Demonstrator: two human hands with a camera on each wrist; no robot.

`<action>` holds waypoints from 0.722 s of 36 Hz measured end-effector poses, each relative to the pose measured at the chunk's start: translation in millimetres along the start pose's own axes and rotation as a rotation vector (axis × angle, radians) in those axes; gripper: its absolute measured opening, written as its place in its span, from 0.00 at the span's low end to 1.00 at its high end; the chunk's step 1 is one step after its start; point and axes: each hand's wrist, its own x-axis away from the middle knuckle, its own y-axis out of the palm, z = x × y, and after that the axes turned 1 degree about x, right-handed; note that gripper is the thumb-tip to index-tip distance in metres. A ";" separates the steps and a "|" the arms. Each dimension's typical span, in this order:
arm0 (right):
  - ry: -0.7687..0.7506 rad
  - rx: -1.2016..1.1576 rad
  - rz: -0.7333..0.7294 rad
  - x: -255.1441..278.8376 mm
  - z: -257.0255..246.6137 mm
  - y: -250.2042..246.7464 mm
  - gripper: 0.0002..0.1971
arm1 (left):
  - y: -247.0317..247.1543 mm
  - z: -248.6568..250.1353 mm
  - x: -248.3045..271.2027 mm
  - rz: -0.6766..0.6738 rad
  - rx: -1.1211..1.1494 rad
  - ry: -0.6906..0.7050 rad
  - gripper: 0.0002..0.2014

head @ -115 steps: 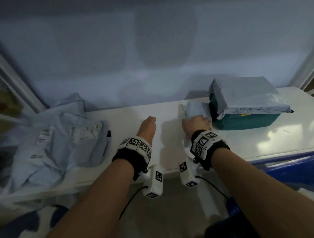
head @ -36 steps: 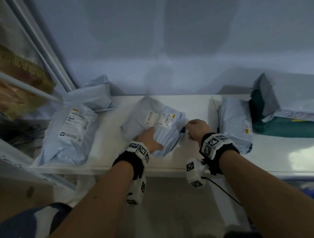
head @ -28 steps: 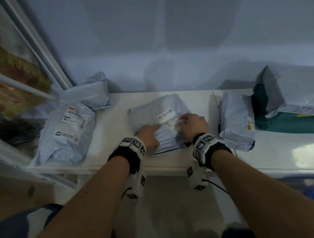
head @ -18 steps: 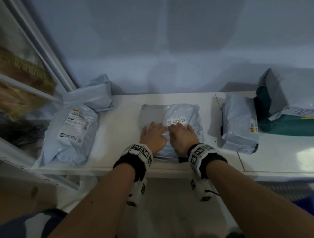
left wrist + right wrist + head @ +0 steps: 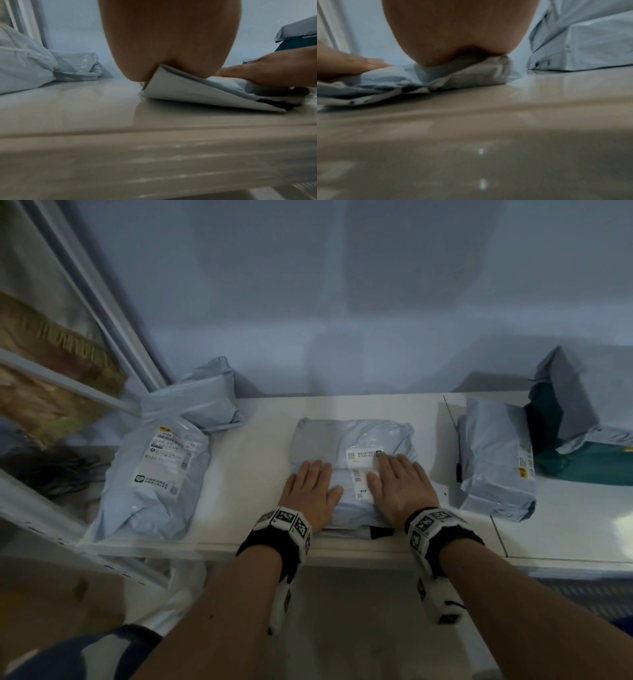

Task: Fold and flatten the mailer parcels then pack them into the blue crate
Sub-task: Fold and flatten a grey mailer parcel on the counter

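Observation:
A folded pale blue mailer parcel (image 5: 356, 440) with a white label lies in the middle of the white table (image 5: 260, 474). My left hand (image 5: 310, 487) lies flat on its near left part, fingers straight. My right hand (image 5: 397, 484) presses flat on its near right part, partly over the label. In the left wrist view the heel of my left hand (image 5: 169, 40) bears down on the parcel's folded edge (image 5: 197, 92). In the right wrist view my right palm (image 5: 458, 31) squashes the parcel (image 5: 462, 75). The blue crate is not in view.
Another labelled mailer (image 5: 154, 474) lies at the table's left end, with one more (image 5: 202, 402) behind it. A folded parcel (image 5: 496, 460) sits to the right, beside a dark green box (image 5: 582, 460) under a grey mailer. A window frame (image 5: 85, 302) rises at left.
Both hands pulled a mailer to the table's middle, folded it over, and now lie flat on it a little further apart than half a second ago.

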 end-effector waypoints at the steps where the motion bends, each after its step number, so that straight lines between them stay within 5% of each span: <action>1: 0.030 -0.033 -0.030 -0.2 3.6 -2.5 0.33 | -0.6 -3.3 1.3 -0.005 0.008 -0.009 0.29; 8: 0.104 -0.030 0.015 2.4 0.9 -6.4 0.33 | -8.0 -4.8 7.3 0.031 -0.090 -0.049 0.30; 11: -0.040 0.009 0.036 3.1 -18.9 -5.5 0.32 | -11.5 12.1 5.5 0.130 -0.107 0.078 0.28; 15: -0.195 0.089 -0.016 0.7 -35.2 4.3 0.29 | -1.9 18.5 1.9 0.084 -0.079 0.176 0.26; 26: 0.000 -0.077 -0.091 1.6 11.1 -8.7 0.34 | 2.7 -16.5 2.5 0.024 -0.050 0.083 0.35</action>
